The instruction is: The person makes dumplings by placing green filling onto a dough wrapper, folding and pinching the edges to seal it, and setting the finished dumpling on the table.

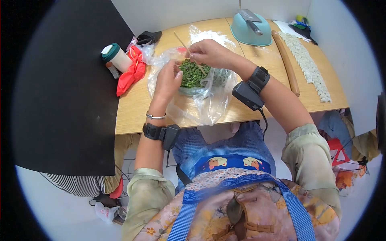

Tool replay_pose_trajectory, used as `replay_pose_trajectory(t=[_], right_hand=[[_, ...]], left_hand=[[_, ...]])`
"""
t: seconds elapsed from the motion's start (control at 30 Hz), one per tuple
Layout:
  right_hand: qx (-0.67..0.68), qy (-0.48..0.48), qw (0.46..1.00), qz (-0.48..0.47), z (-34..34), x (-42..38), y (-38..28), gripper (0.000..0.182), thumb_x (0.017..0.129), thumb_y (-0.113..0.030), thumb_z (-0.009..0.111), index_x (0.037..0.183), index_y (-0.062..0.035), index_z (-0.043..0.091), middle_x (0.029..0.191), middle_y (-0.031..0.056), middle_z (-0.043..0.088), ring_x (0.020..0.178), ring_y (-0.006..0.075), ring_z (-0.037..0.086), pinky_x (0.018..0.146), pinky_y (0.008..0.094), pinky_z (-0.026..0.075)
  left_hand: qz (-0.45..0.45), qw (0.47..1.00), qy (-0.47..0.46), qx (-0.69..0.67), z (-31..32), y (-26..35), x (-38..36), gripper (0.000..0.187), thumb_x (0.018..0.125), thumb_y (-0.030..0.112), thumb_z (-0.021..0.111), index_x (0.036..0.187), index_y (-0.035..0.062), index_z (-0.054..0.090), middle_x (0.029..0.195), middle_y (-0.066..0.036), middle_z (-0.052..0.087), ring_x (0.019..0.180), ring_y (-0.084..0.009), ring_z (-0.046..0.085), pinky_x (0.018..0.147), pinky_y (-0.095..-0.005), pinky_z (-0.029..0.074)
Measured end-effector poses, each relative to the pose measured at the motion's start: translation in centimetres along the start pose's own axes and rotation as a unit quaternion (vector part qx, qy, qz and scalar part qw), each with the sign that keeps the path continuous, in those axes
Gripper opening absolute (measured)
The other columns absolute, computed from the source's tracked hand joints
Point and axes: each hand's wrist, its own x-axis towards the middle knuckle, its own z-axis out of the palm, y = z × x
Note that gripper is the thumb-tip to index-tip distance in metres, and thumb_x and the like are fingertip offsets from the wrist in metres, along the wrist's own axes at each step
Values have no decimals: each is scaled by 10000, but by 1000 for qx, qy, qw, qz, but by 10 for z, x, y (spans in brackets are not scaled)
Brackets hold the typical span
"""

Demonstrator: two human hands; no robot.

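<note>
Chopped green leaves (192,76) fill a bowl (188,92) in front of me, with a clear plastic bag (213,106) spread around and partly over it. My right hand (211,53) is closed over the bowl's far side, gripping chopsticks (181,41) that slant down into the greens. At the bowl's left side, my left hand (169,78) has its fingers curled in, pinching the bag's edge near the rim. The fingertips of both hands are partly hidden.
White flour (211,36) lies behind the bowl. An upturned teal bowl (244,34) carries a cleaver (251,20). To the right are a rolling pin (286,64) and a row of dumplings (307,66). A lidded cup (120,60) and a red bag (134,72) stand left.
</note>
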Motion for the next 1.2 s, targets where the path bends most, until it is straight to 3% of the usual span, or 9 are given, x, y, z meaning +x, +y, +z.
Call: replay_pose_trajectory(t=[0.13,0.23,0.3,0.37,0.53,0.7,0.87,0.97,1.2], right_hand=[[54,3,998,-11,-3,2,-5,231,876,-160,573,1000,9,671,817,122,691,753,202,661,723,323,514],[75,69,993,-63,-10,1,-10,210,890,-153,558,988,2,662,830,105,692,758,186,662,718,310,516],[58,58,995,-51,-16,0,-11,223,971,-195,543,1018,5,629,844,30,643,782,91,589,686,262,479],[18,61,995,-78,-16,-2,-15,192,972,-173,529,1013,-8,619,845,63,650,758,138,598,676,288,478],[-285,-84,955,-4,-14,-15,-5,192,897,-128,554,1042,-32,638,1028,156,648,856,326,619,759,392,484],[-274,-79,957,-54,-15,-52,16,314,819,-116,563,1120,-82,643,1105,150,637,954,335,618,819,432,486],[-221,-85,970,-58,-10,-68,30,469,764,-163,585,1231,-121,609,1104,155,645,1014,326,617,875,430,493],[-222,-106,969,-40,-9,-73,27,519,732,-208,616,1237,-92,597,1148,158,635,1049,323,609,896,430,486],[-200,-134,967,-78,-10,-84,24,703,691,-377,742,1265,-17,554,1219,187,591,1114,343,579,956,412,463]], left_hand=[[61,998,3,18,3,1,0,112,854,101,641,886,-6,640,783,-147,625,699,-243,606,658,-352,483],[5,995,-33,98,0,3,-1,146,855,136,653,870,-7,631,757,-167,621,701,-271,611,651,-353,475],[-1,990,-47,133,2,-1,-2,156,875,139,625,852,-15,617,720,-178,605,696,-312,605,654,-369,470],[8,994,-53,100,5,-4,-2,130,883,111,569,877,-9,618,773,-214,620,764,-400,597,722,-436,470],[39,997,-66,31,8,-13,-10,179,892,102,540,1024,3,610,952,-213,625,858,-392,596,771,-434,471],[8,991,-130,14,-11,5,-30,289,862,139,603,1118,6,602,1069,-195,616,971,-347,605,828,-415,478],[152,968,-200,25,-11,29,-67,514,767,286,726,1166,-6,586,1218,-197,578,1147,-353,543,958,-417,434],[169,965,-190,56,-7,41,-79,562,732,306,749,1177,4,584,1282,-195,547,1192,-362,513,993,-432,405],[164,968,-171,77,7,26,-74,349,766,138,673,1064,-5,562,1204,-207,579,1121,-386,539,964,-438,428]])
